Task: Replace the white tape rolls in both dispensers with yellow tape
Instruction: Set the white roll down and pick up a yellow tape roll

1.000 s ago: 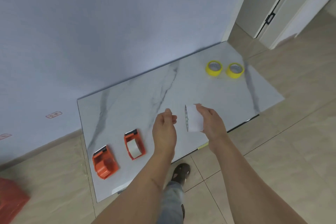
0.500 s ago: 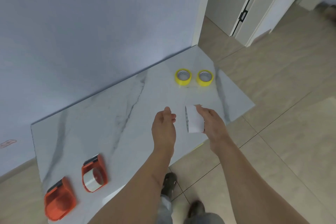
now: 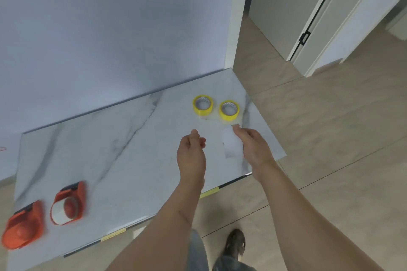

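Best bet is to set the white roll (image 3: 232,145) down away from the two yellow rolls (image 3: 202,105) so nothing gets mixed up. The right hand (image 3: 253,147) grips it above the table's (image 3: 132,149) right end, palm turned inward; the left hand (image 3: 192,156) hovers beside it, loosely curled, empty.

Single head cam, wide-angle, looking forward and steeply down from standing height. It's taking in the whole marble tabletop (image 3: 123,160) against the wall (image 3: 110,28), floor (image 3: 330,138) and doorway (image 3: 308,17) at right. Both forearms are entering from the bottom edge, close to the lens. No second view overlapping.
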